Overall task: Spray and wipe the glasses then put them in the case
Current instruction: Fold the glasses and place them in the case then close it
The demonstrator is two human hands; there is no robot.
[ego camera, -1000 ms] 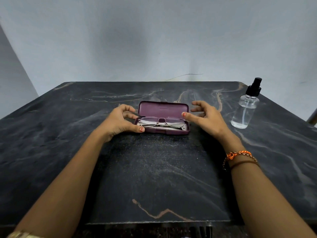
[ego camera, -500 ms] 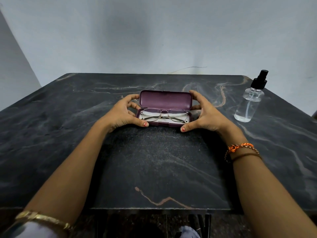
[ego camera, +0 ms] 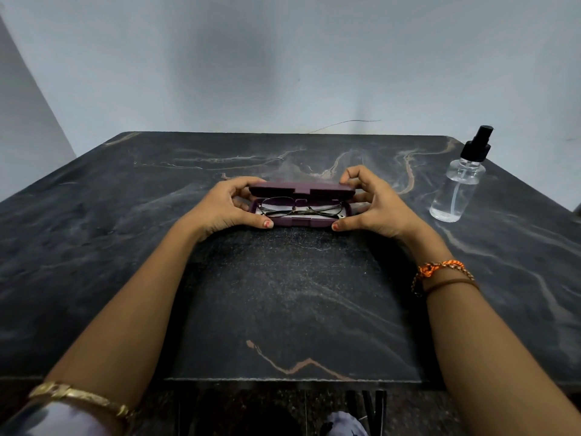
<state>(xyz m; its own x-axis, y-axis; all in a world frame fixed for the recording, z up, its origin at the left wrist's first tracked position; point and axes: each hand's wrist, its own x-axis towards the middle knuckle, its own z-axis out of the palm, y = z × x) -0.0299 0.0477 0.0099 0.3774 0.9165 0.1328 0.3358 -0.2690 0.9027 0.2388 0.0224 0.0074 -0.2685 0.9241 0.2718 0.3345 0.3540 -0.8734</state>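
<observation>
The case (ego camera: 301, 212) lies on the worktop (ego camera: 94, 247) with its long axis from 9 to 3 o'clock, gripped at either end by the left hand (ego camera: 224, 209) and right hand (ego camera: 374, 206), equally near. Its lid (ego camera: 301, 189) is tipped half down over the folded glasses (ego camera: 298, 207) inside. The bottle (ego camera: 459, 187) stands well apart at 3 o'clock.

- Dark marble table (ego camera: 125, 247) with pale and rust veins.
- Plain grey-white wall (ego camera: 283, 64) behind the table.
- Thin crack (ego camera: 345, 122) on the wall just above the table's far edge.
</observation>
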